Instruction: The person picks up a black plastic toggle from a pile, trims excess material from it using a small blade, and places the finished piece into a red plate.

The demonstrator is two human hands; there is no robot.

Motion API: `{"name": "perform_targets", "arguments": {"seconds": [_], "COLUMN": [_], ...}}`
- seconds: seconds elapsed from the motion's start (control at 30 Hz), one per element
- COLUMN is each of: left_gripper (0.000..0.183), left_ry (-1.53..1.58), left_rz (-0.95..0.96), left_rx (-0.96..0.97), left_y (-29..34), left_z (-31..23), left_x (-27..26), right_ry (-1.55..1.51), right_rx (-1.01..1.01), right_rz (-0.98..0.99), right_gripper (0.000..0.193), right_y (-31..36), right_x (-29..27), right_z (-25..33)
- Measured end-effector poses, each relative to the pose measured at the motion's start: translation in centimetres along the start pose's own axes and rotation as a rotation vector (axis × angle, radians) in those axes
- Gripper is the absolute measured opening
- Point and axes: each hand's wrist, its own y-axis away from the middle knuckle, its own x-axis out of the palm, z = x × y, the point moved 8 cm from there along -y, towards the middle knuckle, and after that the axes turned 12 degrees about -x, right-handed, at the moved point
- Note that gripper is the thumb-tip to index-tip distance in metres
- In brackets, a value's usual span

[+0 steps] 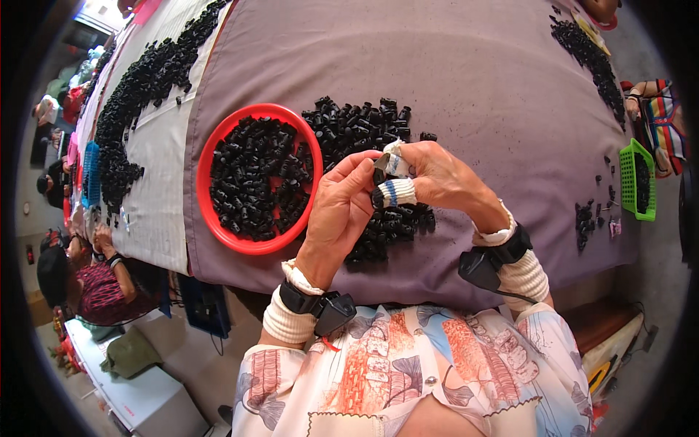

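My left hand (pixel 336 207) is closed in a pinch on a small black cylindrical part (pixel 378 176), held over the table in front of me. Against it works my right hand (pixel 444 173), whose thumb and finger wear white knit covers with blue stripes. A thin greyish edge shows at the right fingertips; I cannot make out what it belongs to. Beneath and beyond both hands lies a loose pile of similar black parts (pixel 357 127). Left of my left hand stands a round red basin (pixel 255 248), filled with more of them.
A mauve cloth (pixel 495 87) covers my table. On the pale cloth to the left stretches a long heap of black parts (pixel 149 80), with a person (pixel 102 284) seated beside it. At the right are a green basket (pixel 628 182), scattered parts and another person (pixel 659 120).
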Motion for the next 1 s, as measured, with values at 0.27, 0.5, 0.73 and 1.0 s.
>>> {"name": "perform_targets", "arguments": {"seconds": [0.27,0.5,0.73,1.0], "left_gripper": [0.021,0.021,0.021,0.023], "left_ry": [0.007,-0.018,-0.001,0.048], "left_rz": [0.038,0.044,0.037,0.071], "left_rx": [0.011,-0.003,-0.001,-0.012], "left_y": [-0.1,0.1,-0.1,0.2], "left_z": [-0.3,0.0,0.1,-0.1], "left_x": [0.6,0.8,0.7,0.8], "right_ry": [0.004,-0.045,-0.084,-0.048], "right_rx": [0.001,-0.022,0.018,-0.033], "right_rz": [0.009,-0.012,-0.020,-0.002], "right_gripper": [0.043,0.040,0.039,0.041], "right_y": [-0.1,0.3,0.7,-0.2], "right_x": [0.0,0.4,0.0,0.0], "right_z": [0.3,-0.4,-0.7,-0.1]}}
